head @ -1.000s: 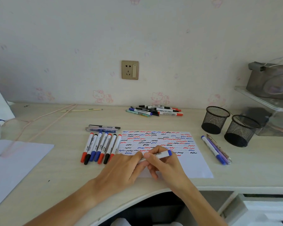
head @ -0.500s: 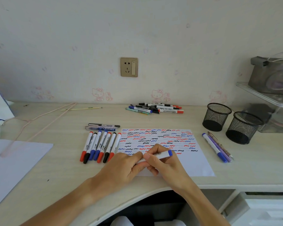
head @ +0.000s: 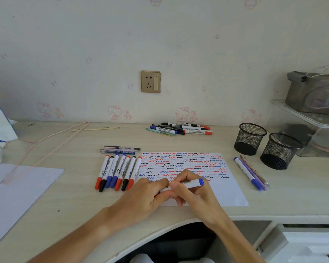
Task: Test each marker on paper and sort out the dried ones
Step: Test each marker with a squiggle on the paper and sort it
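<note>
My right hand (head: pixel 196 196) grips a white marker with a blue end (head: pixel 193 183) over the near part of the test paper (head: pixel 230 190), which is covered in red, blue and black squiggles. My left hand (head: pixel 144 198) pinches the marker's other end; that end is hidden by the fingers. A row of several red, black and blue markers (head: pixel 118 172) lies left of the paper. An untidy pile of markers (head: pixel 180 129) sits by the wall. Three pens (head: pixel 250 173) lie right of the paper.
Two black mesh pen cups (head: pixel 250 139) (head: pixel 279 150) stand at the right, before a clear shelf unit (head: pixel 311 114). Two pens (head: pixel 120 149) lie above the marker row. A blank sheet (head: pixel 17 190) and a pink cord (head: pixel 46 149) lie on the left.
Both hands keep hold of the same blue marker in the same place over the paper. Only the view has shifted slightly.
</note>
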